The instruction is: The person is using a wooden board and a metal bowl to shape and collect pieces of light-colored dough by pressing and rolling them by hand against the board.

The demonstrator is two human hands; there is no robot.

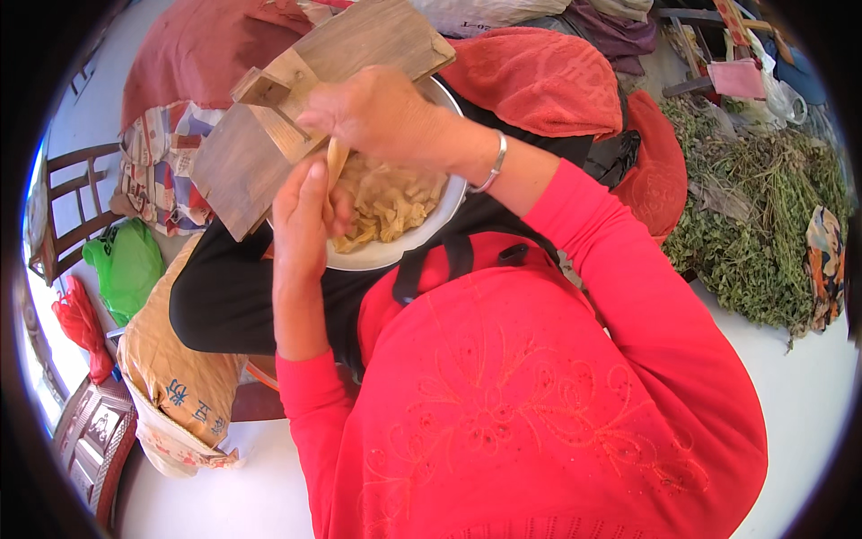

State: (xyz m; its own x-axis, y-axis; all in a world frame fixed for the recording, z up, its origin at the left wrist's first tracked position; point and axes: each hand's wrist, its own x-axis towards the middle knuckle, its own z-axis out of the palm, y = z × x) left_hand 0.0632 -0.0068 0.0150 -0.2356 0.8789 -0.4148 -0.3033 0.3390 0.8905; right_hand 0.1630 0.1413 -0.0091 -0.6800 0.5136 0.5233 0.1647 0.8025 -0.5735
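My left hand (306, 212) is closed, thumb upward, on a pale yellowish strip (337, 162) that rises from its fingers. Just above it, my right hand (377, 110), with a metal bangle on the wrist, is curled at the strip's upper end; its fingertips are partly hidden. Below both hands, a white basin (364, 260) holds many yellow-brown pieces (391, 208), curled and strip-like. Across the basin's far left rim slants a wooden board (235, 166) with a lighter wooden block (285, 126) fixed on its middle. A thin upright bit stands on that block beside my right fingers.
Red cloths (539, 81) lie beyond the basin on the right. A heap of green dried plants (754, 225) spreads at the far right. To my left are a tan sack (184, 350), a green plastic bag (126, 269), a red bag (81, 328) and a wooden chair (76, 211).
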